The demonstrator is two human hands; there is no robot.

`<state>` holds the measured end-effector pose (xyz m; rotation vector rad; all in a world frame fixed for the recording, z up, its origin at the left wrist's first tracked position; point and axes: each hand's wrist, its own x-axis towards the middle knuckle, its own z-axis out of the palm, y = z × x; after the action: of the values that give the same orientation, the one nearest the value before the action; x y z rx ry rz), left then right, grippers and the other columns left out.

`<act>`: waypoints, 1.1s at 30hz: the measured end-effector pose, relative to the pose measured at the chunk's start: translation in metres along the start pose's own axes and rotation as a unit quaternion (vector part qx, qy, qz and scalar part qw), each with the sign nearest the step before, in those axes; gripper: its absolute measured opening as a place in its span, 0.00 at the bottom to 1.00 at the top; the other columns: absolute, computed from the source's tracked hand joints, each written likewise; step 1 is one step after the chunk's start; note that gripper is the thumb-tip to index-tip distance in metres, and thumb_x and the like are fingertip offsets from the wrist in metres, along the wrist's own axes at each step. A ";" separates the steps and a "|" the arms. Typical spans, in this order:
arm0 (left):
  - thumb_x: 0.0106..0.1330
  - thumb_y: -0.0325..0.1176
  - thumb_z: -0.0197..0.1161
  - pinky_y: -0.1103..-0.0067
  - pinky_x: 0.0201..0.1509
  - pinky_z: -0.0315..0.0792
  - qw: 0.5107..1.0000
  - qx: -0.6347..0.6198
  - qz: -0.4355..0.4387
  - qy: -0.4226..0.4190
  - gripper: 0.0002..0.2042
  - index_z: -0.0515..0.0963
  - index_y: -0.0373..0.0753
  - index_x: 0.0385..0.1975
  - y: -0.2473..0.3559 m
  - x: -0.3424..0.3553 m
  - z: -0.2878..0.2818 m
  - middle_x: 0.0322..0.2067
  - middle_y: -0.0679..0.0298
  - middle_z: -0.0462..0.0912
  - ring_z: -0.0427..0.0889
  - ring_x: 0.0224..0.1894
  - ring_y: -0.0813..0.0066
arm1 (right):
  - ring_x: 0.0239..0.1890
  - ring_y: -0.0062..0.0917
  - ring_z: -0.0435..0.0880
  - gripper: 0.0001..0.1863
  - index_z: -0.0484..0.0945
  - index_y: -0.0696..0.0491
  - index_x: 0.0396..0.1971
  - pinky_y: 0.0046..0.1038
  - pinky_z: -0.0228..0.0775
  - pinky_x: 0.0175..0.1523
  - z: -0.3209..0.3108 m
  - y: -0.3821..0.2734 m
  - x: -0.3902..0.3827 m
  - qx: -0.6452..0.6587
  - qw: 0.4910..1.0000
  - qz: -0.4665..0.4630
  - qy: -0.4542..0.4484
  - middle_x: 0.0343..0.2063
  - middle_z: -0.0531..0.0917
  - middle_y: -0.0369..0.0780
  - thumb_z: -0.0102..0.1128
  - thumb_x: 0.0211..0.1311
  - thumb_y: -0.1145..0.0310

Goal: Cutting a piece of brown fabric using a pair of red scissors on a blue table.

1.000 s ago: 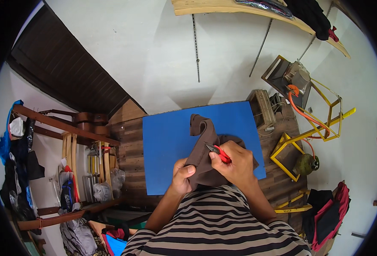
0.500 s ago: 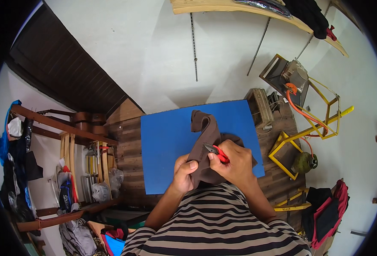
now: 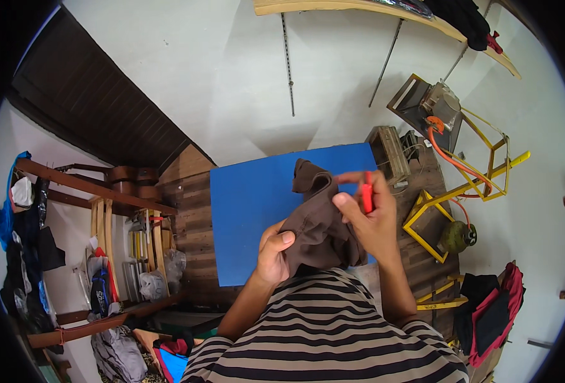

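Observation:
A brown garment (image 3: 320, 236) hangs bunched in front of my striped shirt, its upper end folded over above the blue tabletop (image 3: 247, 223). My left hand (image 3: 273, 256) grips the cloth's left edge, thumb on top. At the garment's right side is my right hand (image 3: 375, 220), with red-handled thread snips (image 3: 367, 196) tucked in its fingers. Its thumb and forefinger reach toward the folded edge of the cloth; whether they touch it I cannot tell. The blades of the snips are hidden by the hand.
A wooden crate (image 3: 388, 156) stands past the table's right corner. Further right are a yellow metal frame (image 3: 426, 220) with an orange hose and a green gas cylinder (image 3: 456, 237). Shelving (image 3: 97, 185) with bags and clothes lines the left; dark red and black clothes (image 3: 490, 313) hang at lower right.
My right hand has drawn the snips away from the cloth, up and to the right, and turned them upright. My left hand keeps its hold, while the garment has shifted and bunched more.

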<state>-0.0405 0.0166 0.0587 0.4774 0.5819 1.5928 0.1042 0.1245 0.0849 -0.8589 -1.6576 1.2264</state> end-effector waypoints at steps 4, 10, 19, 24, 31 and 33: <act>0.63 0.35 0.53 0.78 0.50 0.70 0.992 0.115 -0.042 0.002 0.23 0.68 0.24 0.53 0.010 -0.001 0.003 0.45 0.55 0.78 0.78 0.44 0.67 | 0.19 0.10 0.69 0.11 0.66 0.54 0.29 0.14 0.62 0.24 0.006 -0.005 -0.003 0.024 0.999 0.041 0.004 0.28 0.76 0.35 0.62 0.60 0.73; 0.64 0.33 0.59 0.78 0.32 0.62 0.813 0.580 -0.020 -0.046 0.10 0.73 0.30 0.34 0.037 -0.008 0.006 0.28 0.67 0.71 0.66 0.29 0.77 | 0.21 0.10 0.65 0.13 0.62 0.51 0.26 0.13 0.57 0.25 -0.009 -0.007 0.003 0.076 0.995 0.006 0.061 0.27 0.72 0.32 0.60 0.60 0.76; 0.59 0.32 0.61 0.76 0.49 0.69 0.948 0.288 0.113 -0.071 0.16 0.75 0.24 0.39 -0.001 -0.021 -0.025 0.42 0.54 0.79 0.78 0.44 0.67 | 0.28 0.11 0.62 0.13 0.63 0.51 0.25 0.16 0.57 0.35 -0.011 0.007 0.023 0.056 0.998 0.010 0.017 0.25 0.67 0.30 0.60 0.61 0.73; 0.54 0.34 0.60 0.72 0.55 0.71 0.998 0.054 0.016 0.005 0.26 0.70 0.23 0.51 -0.017 -0.026 -0.039 0.51 0.46 0.75 0.77 0.51 0.62 | 0.28 0.12 0.63 0.13 0.64 0.52 0.25 0.17 0.58 0.35 -0.003 0.014 0.031 0.010 1.000 0.011 -0.001 0.23 0.66 0.29 0.61 0.61 0.69; 0.57 0.35 0.56 0.72 0.57 0.69 0.999 -0.018 0.029 0.024 0.27 0.66 0.23 0.55 -0.014 -0.015 -0.034 0.51 0.48 0.75 0.77 0.51 0.62 | 0.20 0.28 0.68 0.13 0.68 0.57 0.29 0.27 0.62 0.28 0.010 0.021 0.025 -0.193 0.977 -0.079 0.051 0.18 0.69 0.42 0.62 0.59 0.65; 0.57 0.36 0.56 0.71 0.58 0.68 0.999 -0.033 0.028 0.026 0.29 0.64 0.24 0.56 -0.013 -0.013 -0.033 0.53 0.47 0.74 0.76 0.52 0.61 | 0.19 0.31 0.68 0.13 0.69 0.58 0.29 0.29 0.62 0.27 0.010 0.020 0.015 -0.186 0.980 -0.069 0.034 0.17 0.69 0.43 0.61 0.59 0.65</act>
<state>-0.0497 0.0011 0.0250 0.4082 0.5577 1.6769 0.0904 0.1396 0.0681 -0.9777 -1.8876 0.7948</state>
